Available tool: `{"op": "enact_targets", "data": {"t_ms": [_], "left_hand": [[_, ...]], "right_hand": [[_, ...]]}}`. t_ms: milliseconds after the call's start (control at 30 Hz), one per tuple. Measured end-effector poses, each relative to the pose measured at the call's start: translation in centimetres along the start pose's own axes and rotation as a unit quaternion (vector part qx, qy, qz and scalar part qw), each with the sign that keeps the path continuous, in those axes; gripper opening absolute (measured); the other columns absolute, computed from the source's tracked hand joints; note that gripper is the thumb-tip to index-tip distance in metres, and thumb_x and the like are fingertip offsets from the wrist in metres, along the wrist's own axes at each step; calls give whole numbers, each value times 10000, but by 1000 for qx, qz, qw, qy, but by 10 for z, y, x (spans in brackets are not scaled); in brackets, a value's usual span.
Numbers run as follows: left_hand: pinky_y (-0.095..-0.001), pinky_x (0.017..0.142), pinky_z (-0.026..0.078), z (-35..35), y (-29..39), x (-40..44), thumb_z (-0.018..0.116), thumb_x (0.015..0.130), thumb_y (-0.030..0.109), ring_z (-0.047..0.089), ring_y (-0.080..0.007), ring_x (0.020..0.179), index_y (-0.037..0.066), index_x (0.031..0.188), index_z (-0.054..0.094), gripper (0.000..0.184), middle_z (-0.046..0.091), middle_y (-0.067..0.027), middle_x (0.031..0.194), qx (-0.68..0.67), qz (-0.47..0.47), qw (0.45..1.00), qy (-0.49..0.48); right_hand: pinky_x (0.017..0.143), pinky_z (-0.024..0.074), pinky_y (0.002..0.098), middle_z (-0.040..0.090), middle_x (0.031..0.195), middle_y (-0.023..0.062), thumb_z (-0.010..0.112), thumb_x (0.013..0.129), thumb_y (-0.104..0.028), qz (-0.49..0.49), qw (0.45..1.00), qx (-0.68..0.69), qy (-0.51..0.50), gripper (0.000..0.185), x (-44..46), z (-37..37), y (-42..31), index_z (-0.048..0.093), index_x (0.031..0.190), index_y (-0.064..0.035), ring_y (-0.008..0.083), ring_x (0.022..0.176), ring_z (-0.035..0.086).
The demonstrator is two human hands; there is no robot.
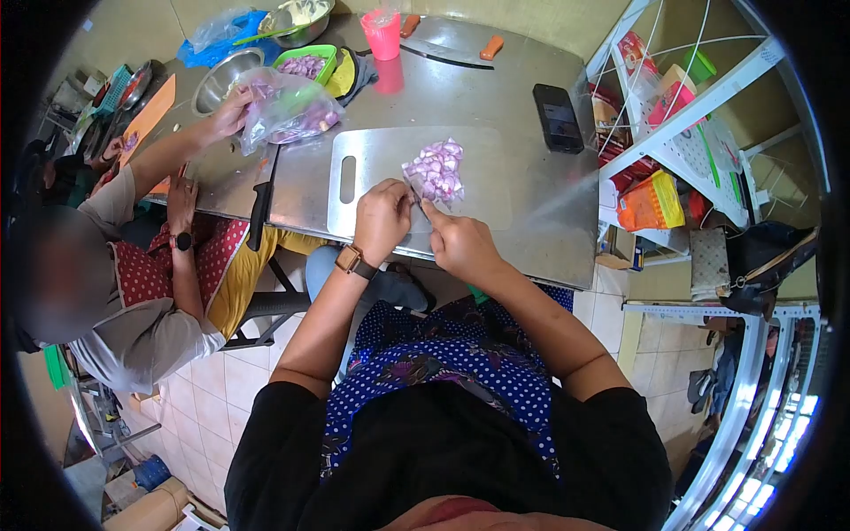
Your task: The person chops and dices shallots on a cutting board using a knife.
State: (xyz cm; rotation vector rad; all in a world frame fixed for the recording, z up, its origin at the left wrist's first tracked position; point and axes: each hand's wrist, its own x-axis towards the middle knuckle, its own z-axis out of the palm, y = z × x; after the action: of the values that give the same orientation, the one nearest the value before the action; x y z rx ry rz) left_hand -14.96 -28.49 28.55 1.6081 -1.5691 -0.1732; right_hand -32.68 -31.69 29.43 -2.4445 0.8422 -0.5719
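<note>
Currently, the left hand [382,215] is resting beside the near edge of the shallot pile [436,168], its fingers curled inward; whether it is gripping a piece cannot be determined. Just beside it, the right hand [465,246] is pointing its index finger toward the left, other fingers folded; its contents are not discernible. The shallot pile is lying on the cutting board [376,152], directly beyond both hands. The board is lying flat on the metal surface [540,203]. Farther out, a phone [558,118] is lying at right, a pink cup [382,37] is standing at the far side, and a co-worker's hand [232,110] is gripping a plastic bag [288,108] at left.
</note>
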Motion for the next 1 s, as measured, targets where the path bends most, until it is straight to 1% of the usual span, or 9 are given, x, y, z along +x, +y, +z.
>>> {"op": "enact_targets", "data": {"t_ms": [100, 167, 267, 400, 467, 667, 800, 867, 1000], "left_hand": [[-425, 671, 515, 2, 0, 0, 645, 744, -42, 635, -372, 736, -15, 797, 644, 60, 651, -160, 822, -5, 1, 1000, 4], [-424, 674, 515, 2, 0, 0, 643, 744, -46, 635, -370, 743, -16, 797, 644, 62, 651, -160, 820, -12, -1, 1000, 4], [-422, 681, 514, 3, -2, 0, 641, 744, -51, 634, -365, 756, -16, 797, 644, 64, 649, -160, 818, -23, 2, 1000, 7], [-421, 685, 511, 5, -3, 2, 644, 741, -51, 629, -364, 760, -15, 795, 645, 65, 647, -160, 813, -14, 4, 1000, 1], [-423, 688, 511, 5, -4, 3, 645, 740, -50, 627, -364, 757, -13, 794, 645, 65, 646, -159, 810, -8, 3, 1000, -4], [-428, 695, 514, 5, -4, 3, 646, 731, -46, 626, -363, 762, -10, 788, 650, 67, 644, -156, 802, -2, 9, 1000, -13], [-424, 703, 519, 5, -3, 3, 646, 726, -38, 632, -357, 781, -1, 794, 664, 79, 649, -150, 812, -3, 8, 1000, -6], [-423, 704, 520, 5, -1, 3, 650, 726, -33, 634, -355, 783, 3, 799, 669, 84, 651, -149, 817, -9, 5, 1000, -8], [-422, 700, 521, 6, 2, 6, 659, 722, -24, 633, -353, 779, 4, 788, 664, 72, 648, -144, 815, 4, 16, 1000, -13]], "right_hand": [[625, 519, 487, 677, 787, 182, 570, 816, -105, -2, 1000, -22, -7, 498, -4, 0, -1, 552, 1297, 23, 378, 674, 656], [641, 520, 488, 674, 791, 190, 570, 818, -107, 35, 998, -31, -43, 501, -17, -7, -4, 551, 1304, 13, 374, 692, 659], [661, 521, 490, 671, 796, 197, 568, 820, -111, 55, 997, -31, -45, 504, -24, -16, -1, 554, 1313, -7, 368, 718, 663], [676, 521, 491, 669, 803, 205, 573, 813, -111, 58, 998, -24, -27, 516, -14, -17, 2, 553, 1321, -21, 368, 733, 662], [674, 521, 490, 673, 812, 204, 580, 804, -108, 29, 999, -16, -17, 525, -10, -9, 1, 551, 1320, -13, 369, 730, 662], [668, 517, 494, 671, 779, 196, 582, 804, -106, 32, 999, -31, -23, 519, -1, 2, 1, 553, 1310, 5, 373, 709, 660], [679, 518, 497, 671, 770, 198, 572, 822, -112, 41, 998, -31, -31, 504, -17, -13, -4, 555, 1315, -13, 379, 710, 660], [696, 520, 498, 677, 815, 206, 562, 840, -121, 88, 993, -1, -73, 497, -20, -23, -2, 550, 1330, -38, 381, 727, 662], [705, 521, 496, 678, 855, 216, 557, 845, -125, 101, 994, 1, -49, 499, -16, -21, 6, 547, 1340, -60, 382, 734, 662]]}}
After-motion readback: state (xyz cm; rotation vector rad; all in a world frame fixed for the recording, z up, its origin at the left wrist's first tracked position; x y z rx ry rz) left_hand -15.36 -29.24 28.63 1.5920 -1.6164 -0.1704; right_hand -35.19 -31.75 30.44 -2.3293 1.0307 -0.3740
